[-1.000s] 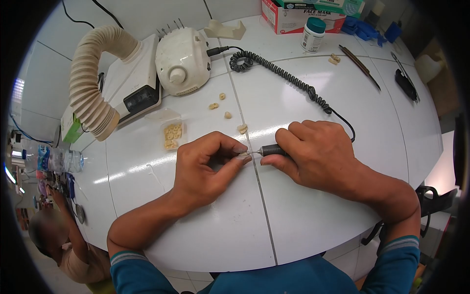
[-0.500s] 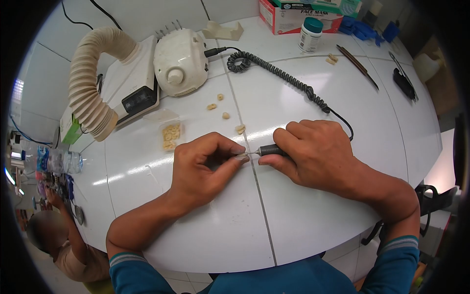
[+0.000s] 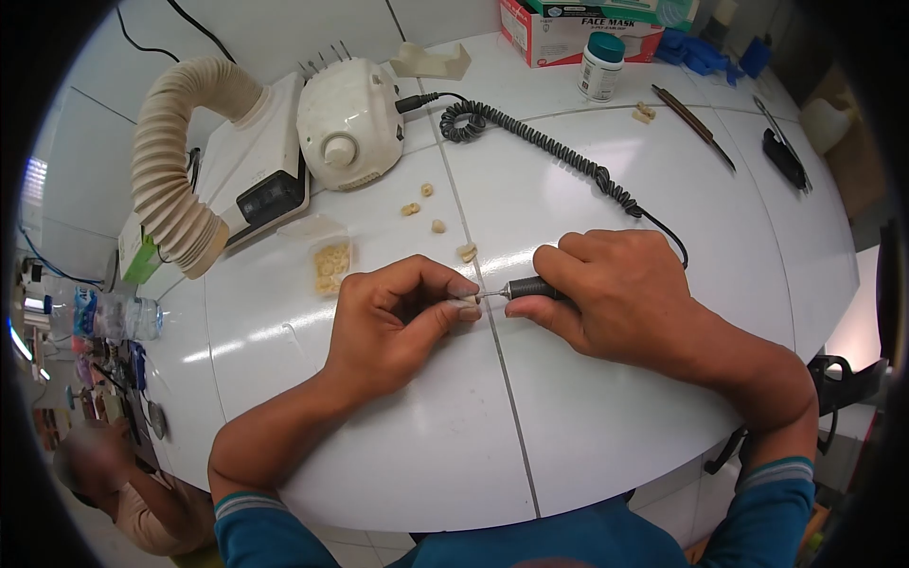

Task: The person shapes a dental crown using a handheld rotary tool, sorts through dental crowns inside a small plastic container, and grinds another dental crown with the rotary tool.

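Observation:
My left hand [image 3: 383, 327] is closed, thumb and fingertips pinching a small cream-coloured, tooth-like piece [image 3: 472, 300], mostly hidden by the fingers. My right hand [image 3: 620, 298] wraps round a black rotary handpiece [image 3: 532, 288], whose thin metal bit [image 3: 494, 293] points left and meets the piece or lies right at it; contact is too small to tell. Just beyond my fingers are several loose tooth-like pieces [image 3: 467, 253]. A small clear box [image 3: 332, 269] with its lid open holds more of them, left of these.
A coiled black cord [image 3: 540, 137] joins the handpiece to a white control unit [image 3: 346, 123]. Beside it stands a machine with a ribbed hose [image 3: 166, 156]. Further back are a teal-capped bottle [image 3: 601, 68], a face mask box [image 3: 578, 36] and a brown-handled knife [image 3: 696, 130]. Another person [image 3: 142, 483] sits at left.
The piece shows slightly differently between my left fingertips, while both hands stay almost in place. At left, the other person's raised hand has come down towards their head.

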